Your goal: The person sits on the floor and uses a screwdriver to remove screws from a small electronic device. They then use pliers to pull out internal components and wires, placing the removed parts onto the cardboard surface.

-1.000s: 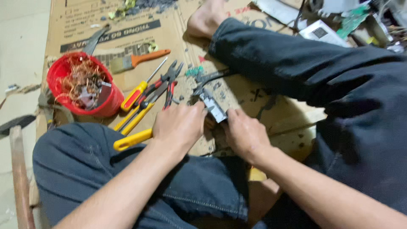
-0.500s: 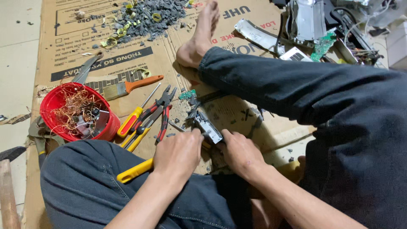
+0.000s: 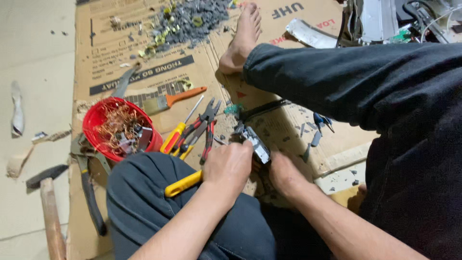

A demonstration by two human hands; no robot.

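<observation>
I sit on flattened cardboard with both hands low between my legs. My left hand is closed around a yellow tool handle and presses against a small grey metal part. My right hand grips the same part from the right, fingers curled under it. What lies beneath the part is hidden by my hands.
A red bowl with copper wire scraps stands left. Beside it lie a yellow-handled screwdriver, red-handled pliers and an orange-handled brush. A hammer lies far left. Grey debris is piled at the top.
The view has tilted up and shifted, showing more of the far cardboard and debris. My hands stay on the grey part with little movement.
</observation>
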